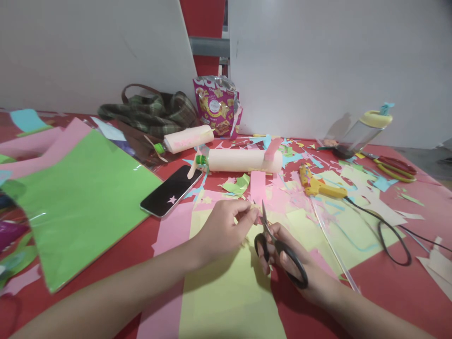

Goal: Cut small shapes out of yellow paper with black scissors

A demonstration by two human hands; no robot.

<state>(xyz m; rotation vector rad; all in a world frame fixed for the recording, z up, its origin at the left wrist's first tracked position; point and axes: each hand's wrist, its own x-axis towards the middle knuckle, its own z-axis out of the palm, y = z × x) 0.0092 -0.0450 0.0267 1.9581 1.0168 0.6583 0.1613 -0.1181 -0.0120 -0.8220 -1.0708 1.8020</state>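
Fingers of my right hand [286,254] are through the black handles of a pair of scissors [267,230], whose blades are parted and point away from me. Just left of the blades, my left hand [226,226] pinches a small pale piece of paper [254,207], partly hidden by the fingertips. Both hands are over a yellow paper sheet [229,292]. Beyond them lies a paper-wrapped bottle [243,160] with a green neck, on its side, with a pink strip [258,186] in front of it.
A phone [171,190] with a pink star on it and a green paper pack [84,197] lie left. A yellow glue gun [319,186] with a black cord, a clear container [360,134] and red-and-green scissors [395,168] are right. Behind stand a snack bag [217,106] and plaid bag [151,110].
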